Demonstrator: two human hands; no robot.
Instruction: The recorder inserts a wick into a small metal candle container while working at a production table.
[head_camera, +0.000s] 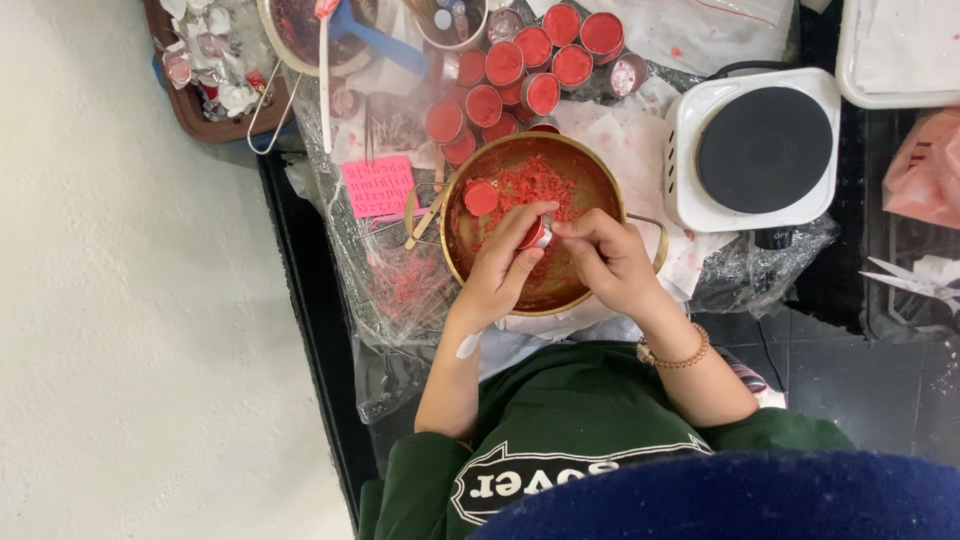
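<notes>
Plastic-covered worktable (400, 300) beside a pale wall. Round brass-coloured metal bowl (535, 222) of red crumbly paste stands at centre. Left hand (503, 265) pinches a small round red-filled metal cup (537, 235) above the bowl; right hand (605, 258) has fingertips closed at the cup's rim. Filled red cups (520, 70) are clustered just beyond; white electric hotplate (755, 150) stands near the bowl.

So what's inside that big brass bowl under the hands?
The brass bowl holds red crumbly material and one small filled red cup. Both hands, left and right, cover the near half, so what lies there is hidden.
</notes>
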